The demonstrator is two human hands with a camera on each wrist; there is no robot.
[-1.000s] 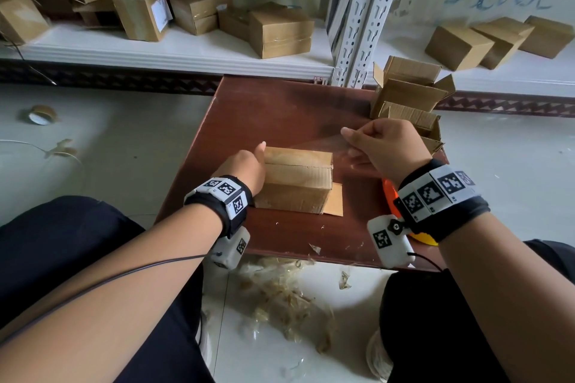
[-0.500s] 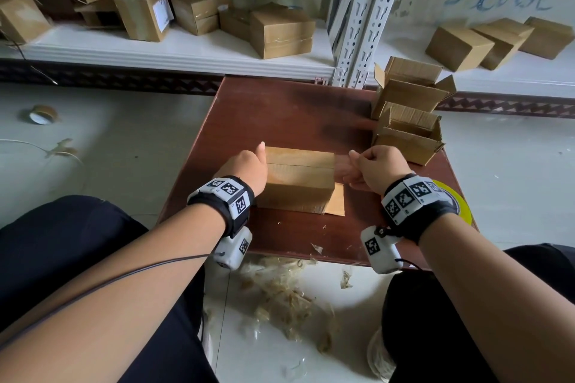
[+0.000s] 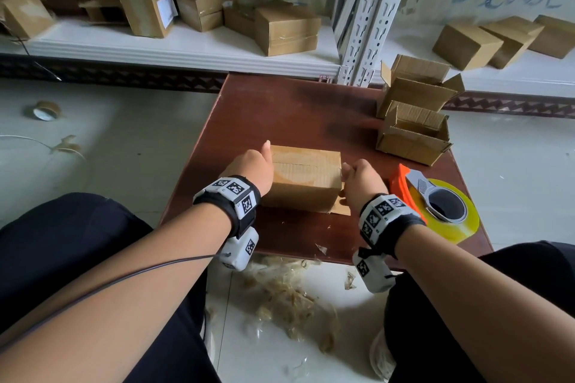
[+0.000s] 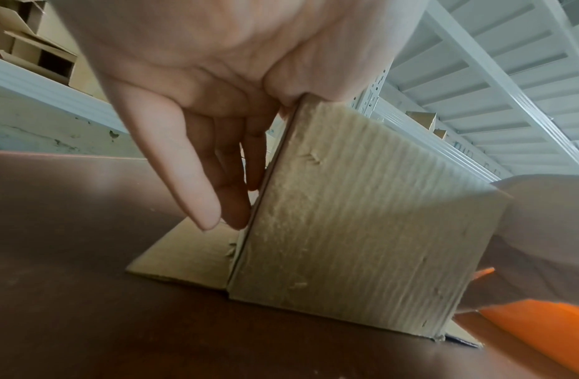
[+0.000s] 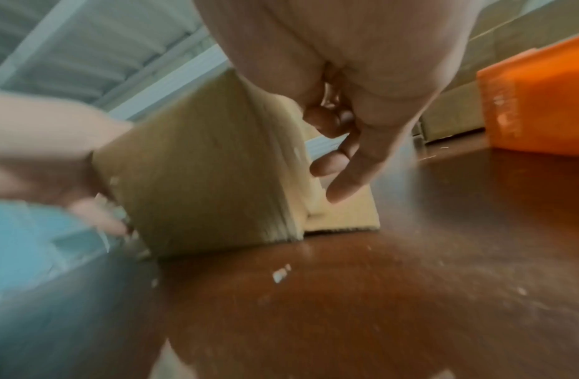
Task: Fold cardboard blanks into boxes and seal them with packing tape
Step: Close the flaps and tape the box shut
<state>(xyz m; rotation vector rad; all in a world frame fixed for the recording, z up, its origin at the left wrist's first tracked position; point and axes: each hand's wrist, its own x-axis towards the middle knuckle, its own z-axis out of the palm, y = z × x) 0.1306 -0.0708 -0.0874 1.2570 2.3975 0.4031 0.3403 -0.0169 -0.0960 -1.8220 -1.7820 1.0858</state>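
Note:
A small cardboard box [image 3: 306, 183] stands in the middle of the brown table [image 3: 280, 109], with a glossy tape strip along its top seam. My left hand [image 3: 252, 165] steadies its left end: the fingers [image 4: 216, 166] point straight down against the cardboard and the thumb lies at the top corner. My right hand [image 3: 361, 177] is at the box's right end, fingers [image 5: 336, 153] curled where the tape end comes down. Loose bottom flaps [image 4: 190, 253] lie flat on the table. The orange tape dispenser [image 3: 435, 202] with its yellow roll sits just right of my right wrist.
Two open-topped boxes [image 3: 413, 140] stand at the table's far right corner. White shelves [image 3: 186, 47] behind hold several finished boxes. A tape roll [image 3: 46, 109] lies on the floor to the left, and tape scraps [image 3: 280, 289] litter the floor below the table's near edge.
My right hand, which held a stretched tape strip up and to the right, has come down left to the box's right end. The dispenser is now uncovered. My left hand has stayed put.

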